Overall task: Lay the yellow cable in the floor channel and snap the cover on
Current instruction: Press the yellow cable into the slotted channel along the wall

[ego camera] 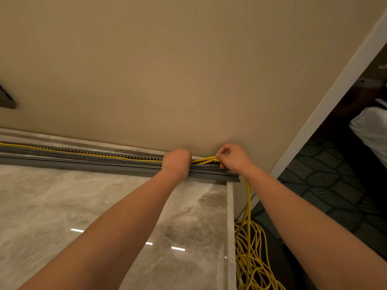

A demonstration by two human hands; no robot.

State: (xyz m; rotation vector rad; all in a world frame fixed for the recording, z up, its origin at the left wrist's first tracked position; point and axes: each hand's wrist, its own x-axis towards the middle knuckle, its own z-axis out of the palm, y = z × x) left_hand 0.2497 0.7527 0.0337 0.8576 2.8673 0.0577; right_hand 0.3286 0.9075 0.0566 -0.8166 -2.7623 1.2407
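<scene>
The floor channel (104, 159) runs along the foot of the beige wall (167, 70), a grey slotted trough with toothed sides, open at the top; no cover is fitted on it, and I cannot say with confidence whether the flat grey strip along its near edge is the cover or part of the base. The yellow cable (62, 151) already lies inside the channel from the far left up to the hands, which suggests the laying is well advanced on that run and is now being finished at the right-hand end. The left hand (177, 162) is closed, knuckles up, pressed down on the channel where the cable disappears beneath it; in my judgement it pins the seated length so that it cannot lift out while the end is worked. The right hand (232, 156) is pinched narrow on the cable at the channel's end, where two strands rise slightly above the toothed sides, not yet seated. From that hand the cable drops over the edge of the marble floor (83, 206) to a loose tangle (251, 258) on the lower, dark patterned floor (335, 174) beside the white door frame (335, 91). The slack is kept there, clear of the channel, presumably so it can be fed as needed. The cover step has not begun.
</scene>
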